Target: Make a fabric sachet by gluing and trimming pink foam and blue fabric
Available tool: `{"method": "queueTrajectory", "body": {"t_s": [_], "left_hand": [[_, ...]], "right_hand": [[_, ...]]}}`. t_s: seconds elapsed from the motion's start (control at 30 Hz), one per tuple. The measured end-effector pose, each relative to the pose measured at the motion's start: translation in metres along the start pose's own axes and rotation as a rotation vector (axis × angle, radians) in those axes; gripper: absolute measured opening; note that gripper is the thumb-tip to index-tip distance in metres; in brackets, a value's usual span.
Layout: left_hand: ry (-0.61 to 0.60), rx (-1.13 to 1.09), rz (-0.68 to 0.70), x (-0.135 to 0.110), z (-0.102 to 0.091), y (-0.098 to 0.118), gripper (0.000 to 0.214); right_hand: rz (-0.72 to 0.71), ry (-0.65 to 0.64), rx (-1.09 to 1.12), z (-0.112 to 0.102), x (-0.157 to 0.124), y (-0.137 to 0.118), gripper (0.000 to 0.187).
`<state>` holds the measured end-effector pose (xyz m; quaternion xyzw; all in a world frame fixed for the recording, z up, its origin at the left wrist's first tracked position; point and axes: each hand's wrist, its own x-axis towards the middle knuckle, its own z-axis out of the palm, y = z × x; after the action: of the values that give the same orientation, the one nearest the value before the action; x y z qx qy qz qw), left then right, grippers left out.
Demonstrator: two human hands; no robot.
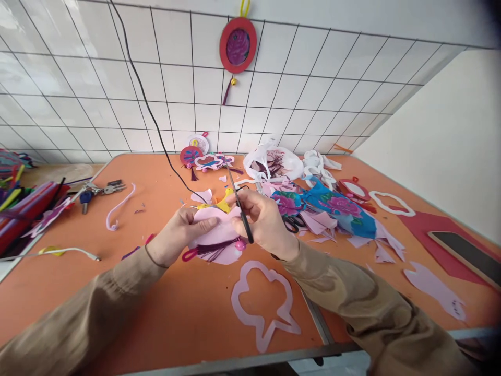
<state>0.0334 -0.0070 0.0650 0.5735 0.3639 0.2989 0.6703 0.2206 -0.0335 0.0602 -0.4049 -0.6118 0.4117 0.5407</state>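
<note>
My left hand (175, 236) pinches a pink foam piece (214, 228) with a scalloped edge, thumb on top. Below the piece hang a purple tassel (213, 250), a pink bead (240, 244) and a magenta loop (190, 254). In my right hand (266, 219) are black-handled scissors (245, 222), their blades pointing up and away, close to the foam's right edge. Whether the blades touch the foam I cannot tell. A yellow object (225, 201) lies just behind the piece. On the orange table in front is a pink cloud-shaped frame (288, 292).
Floral blue fabric (340, 209) and pink scraps (319, 222) lie to the right, with a white plastic bag (274, 162) behind. Keys (104, 189) and a white cable (78, 251) are at left. A black cord (144, 99) hangs down to the table. A phone-like black object (467, 256) lies far right.
</note>
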Motion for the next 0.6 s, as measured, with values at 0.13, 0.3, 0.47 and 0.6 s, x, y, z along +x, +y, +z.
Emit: {"method": "queueTrajectory", "body": {"t_s": [0.13, 0.3, 0.47, 0.6], "left_hand": [[0.055, 0.112, 0.066, -0.012, 0.001, -0.002, 0.037], [0.031, 0.001, 0.053, -0.024, -0.002, -0.002, 0.033], [0.011, -0.063, 0.069, -0.027, -0.006, -0.006, 0.033], [0.005, -0.007, 0.070, -0.027, -0.008, -0.006, 0.038]], "right_hand": [[-0.004, -0.112, 0.070, -0.006, -0.001, -0.005, 0.028], [-0.032, -0.253, 0.168, -0.022, 0.008, 0.004, 0.043], [0.028, -0.544, 0.125, -0.023, 0.013, 0.025, 0.049], [-0.008, -0.661, 0.089, -0.020, 0.009, 0.028, 0.051]]}}
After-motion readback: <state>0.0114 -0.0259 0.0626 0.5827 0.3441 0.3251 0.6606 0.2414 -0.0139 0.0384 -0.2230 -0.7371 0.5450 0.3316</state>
